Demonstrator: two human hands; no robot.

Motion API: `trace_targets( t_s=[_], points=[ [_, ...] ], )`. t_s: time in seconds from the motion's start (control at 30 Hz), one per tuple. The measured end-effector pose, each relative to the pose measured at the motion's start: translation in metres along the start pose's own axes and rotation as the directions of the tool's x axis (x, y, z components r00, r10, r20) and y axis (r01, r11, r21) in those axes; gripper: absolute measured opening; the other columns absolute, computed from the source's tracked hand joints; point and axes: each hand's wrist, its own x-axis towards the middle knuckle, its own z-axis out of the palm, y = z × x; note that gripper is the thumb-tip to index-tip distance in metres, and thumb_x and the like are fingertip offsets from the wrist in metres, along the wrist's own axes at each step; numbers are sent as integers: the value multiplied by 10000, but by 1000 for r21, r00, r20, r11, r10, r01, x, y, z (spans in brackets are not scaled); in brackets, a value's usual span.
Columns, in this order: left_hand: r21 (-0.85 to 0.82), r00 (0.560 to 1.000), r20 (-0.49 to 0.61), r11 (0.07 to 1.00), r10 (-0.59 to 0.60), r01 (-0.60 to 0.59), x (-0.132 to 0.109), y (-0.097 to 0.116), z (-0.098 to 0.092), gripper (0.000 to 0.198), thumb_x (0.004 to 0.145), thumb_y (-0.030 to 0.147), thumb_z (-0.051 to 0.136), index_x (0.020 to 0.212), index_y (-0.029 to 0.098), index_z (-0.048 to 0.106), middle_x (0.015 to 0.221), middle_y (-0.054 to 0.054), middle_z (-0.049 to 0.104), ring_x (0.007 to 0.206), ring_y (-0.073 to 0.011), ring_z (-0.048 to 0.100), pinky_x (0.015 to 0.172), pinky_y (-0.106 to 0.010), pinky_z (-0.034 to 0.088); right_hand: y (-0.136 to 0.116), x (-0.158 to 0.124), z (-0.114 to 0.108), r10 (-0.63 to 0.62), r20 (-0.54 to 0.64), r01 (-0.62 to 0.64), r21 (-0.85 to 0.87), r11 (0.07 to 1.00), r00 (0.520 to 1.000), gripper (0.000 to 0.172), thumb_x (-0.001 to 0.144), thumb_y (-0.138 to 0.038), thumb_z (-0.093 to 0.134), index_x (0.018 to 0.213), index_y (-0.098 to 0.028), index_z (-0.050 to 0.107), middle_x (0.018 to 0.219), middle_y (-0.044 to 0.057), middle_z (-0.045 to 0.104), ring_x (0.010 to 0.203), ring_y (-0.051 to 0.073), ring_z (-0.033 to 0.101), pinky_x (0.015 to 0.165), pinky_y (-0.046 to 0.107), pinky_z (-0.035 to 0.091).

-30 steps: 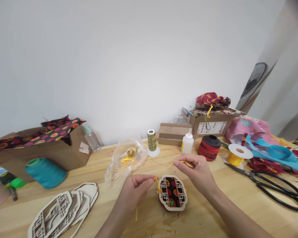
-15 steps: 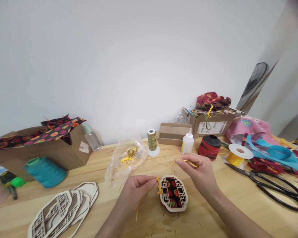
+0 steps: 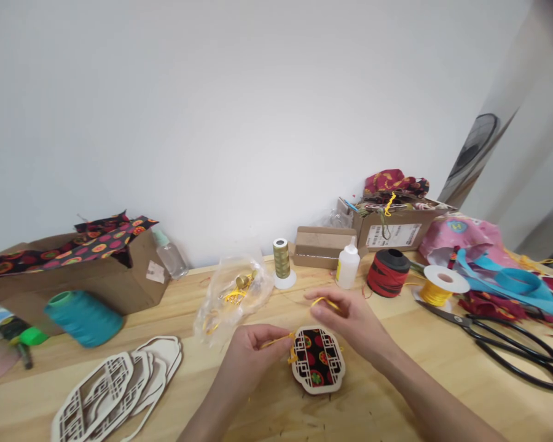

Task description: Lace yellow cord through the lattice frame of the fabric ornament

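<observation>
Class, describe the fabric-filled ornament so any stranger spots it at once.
On the wooden table, look between the left hand and right hand. The small scalloped ornament sits there; unlike the bare frames stacked at left, it shows dark patterned fabric.

Head-worn view, forward and down

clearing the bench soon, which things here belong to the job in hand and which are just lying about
Seem part of the job:
yellow cord, at the left hand and right hand
framed fabric piece, between them
perhaps the yellow cord spool, going by its colour

Seem just lying about:
teal thread cone
red thread cone
clear bottle
blue strip
</observation>
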Motion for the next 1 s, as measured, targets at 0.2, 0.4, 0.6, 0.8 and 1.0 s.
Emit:
trace_targets(
  t_s=[0.2, 0.4, 0.6, 0.8, 1.0],
  points=[
    [52, 999, 25, 998, 33, -34, -1, 2, 1, 201, 616, 262, 630, 762, 138, 689, 629, -37, 701, 614, -162, 596, 562, -212, 432, 7, -5, 12, -202, 167, 238, -236, 942, 965, 149, 708, -270, 557, 794, -194, 652, 575, -11, 476, 529, 102, 435, 477, 210, 335],
    [110, 997, -15, 991, 72, -70, 2, -3, 2, 196, 624, 253, 619, 769, 140, 687, 616, -25, 697, 579, -154, 591, 527, -203, 432, 10, -8, 14, -275, 164, 314, -312, 897, 947, 127, 742, -208, 522, 708, -195, 643, 611, -2, 507, 574, 107, 482, 516, 208, 352],
    [53, 998, 24, 997, 58, -60, 2, -2, 1, 180, 618, 237, 629, 754, 133, 687, 627, -28, 696, 586, -144, 585, 549, -206, 432, 11, -7, 15, -268, 104, 287, -290, 913, 958, 119, 726, -185, 538, 668, -171, 642, 566, -9, 484, 530, 96, 458, 485, 200, 339],
    [-44, 999, -32, 999, 30, -32, 2, -2, 2, 176, 569, 267, 667, 708, 160, 684, 605, -13, 691, 598, -149, 588, 555, -213, 439, 12, -5, 13, -270, 85, 283, -266, 921, 959, 133, 733, -209, 534, 664, -183, 644, 552, -8, 487, 521, 96, 451, 469, 199, 332],
    [-18, 985, -149, 995, 90, -93, 2, -3, 6, 142, 522, 261, 687, 606, 147, 684, 593, -30, 693, 552, -143, 575, 536, -215, 432, 8, -8, 13, -273, 95, 288, -242, 927, 957, 134, 731, -233, 540, 674, -183, 651, 547, -9, 479, 507, 91, 443, 460, 195, 333]
  ],
)
